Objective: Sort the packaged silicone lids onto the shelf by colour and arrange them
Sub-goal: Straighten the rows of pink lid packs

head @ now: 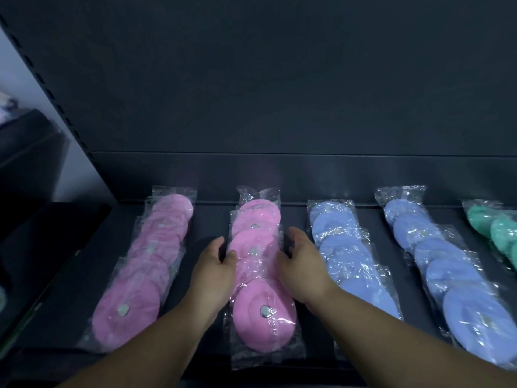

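Pink wrap sits against my fingertips (231, 255). Both hands are loosely open and grip nothing, the left hand (215, 266) at the row's left edge and the right hand (303, 266) at its right. The pink row (260, 278) runs lengthwise away from me on the shelf (212, 219), between the palms and equally near both. Squaring it, I judge, needs inward pressure. The outer pink row (145, 270) lies left and the blue rows (347, 259) lie right.

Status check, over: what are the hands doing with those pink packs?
Left hand and right hand open, flanking the second pink row, fingers at its wrapper edges. Row runs front to back on the shelf. Blue row close beside the right hand.
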